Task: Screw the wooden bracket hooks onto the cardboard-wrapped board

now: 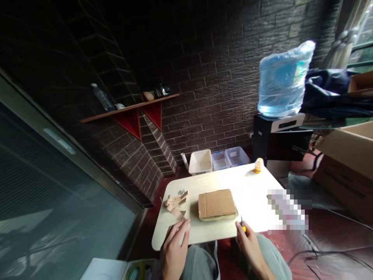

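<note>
My right hand (249, 242) is closed around a small screwdriver (243, 227) with a yellow and black handle, its thin dark shaft pointing up at the table's front edge. My left hand (176, 243) holds nothing; its fingers stretch over the front edge, close to several light wooden pieces (177, 202) with angled ends. Behind those pieces lies a small cluster of dark screws or nails (181, 192). Between and beyond my hands, a flat brown cardboard block (218, 203) with small holes in its top rests on the table (250, 194), touched by neither hand.
A small clear container with a yellow base (258, 165) stands at the far right corner. Plastic bins (201, 161) sit on the floor behind the table. A water dispenser (276, 132), a large cardboard box (344, 163) and loose cables (323, 252) are on the right.
</note>
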{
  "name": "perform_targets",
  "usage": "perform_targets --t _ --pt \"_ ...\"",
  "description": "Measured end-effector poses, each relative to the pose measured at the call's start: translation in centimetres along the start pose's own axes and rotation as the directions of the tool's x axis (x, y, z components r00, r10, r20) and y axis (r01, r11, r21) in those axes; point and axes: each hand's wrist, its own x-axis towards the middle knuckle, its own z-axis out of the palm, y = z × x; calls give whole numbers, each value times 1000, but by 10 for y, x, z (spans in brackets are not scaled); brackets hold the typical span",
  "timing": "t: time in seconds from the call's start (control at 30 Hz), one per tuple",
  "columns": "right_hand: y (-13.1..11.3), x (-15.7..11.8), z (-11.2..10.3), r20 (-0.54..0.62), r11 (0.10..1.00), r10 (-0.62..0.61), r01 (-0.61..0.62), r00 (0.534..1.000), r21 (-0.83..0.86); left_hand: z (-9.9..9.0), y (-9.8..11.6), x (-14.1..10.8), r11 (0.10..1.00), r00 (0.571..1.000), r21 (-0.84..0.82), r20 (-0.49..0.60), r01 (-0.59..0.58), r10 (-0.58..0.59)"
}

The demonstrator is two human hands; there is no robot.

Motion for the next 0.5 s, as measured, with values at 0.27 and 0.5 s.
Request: perform_targets --t 0.27,0.5 --pt "-27 -37 23 167 993 -1 -19 986 114 35 100 -25 857 907 -350 42 -379 418" --pt "-47 -41 1 90 985 -144 151 985 -78 44 107 -59 860 901 -373 118 -349 417"
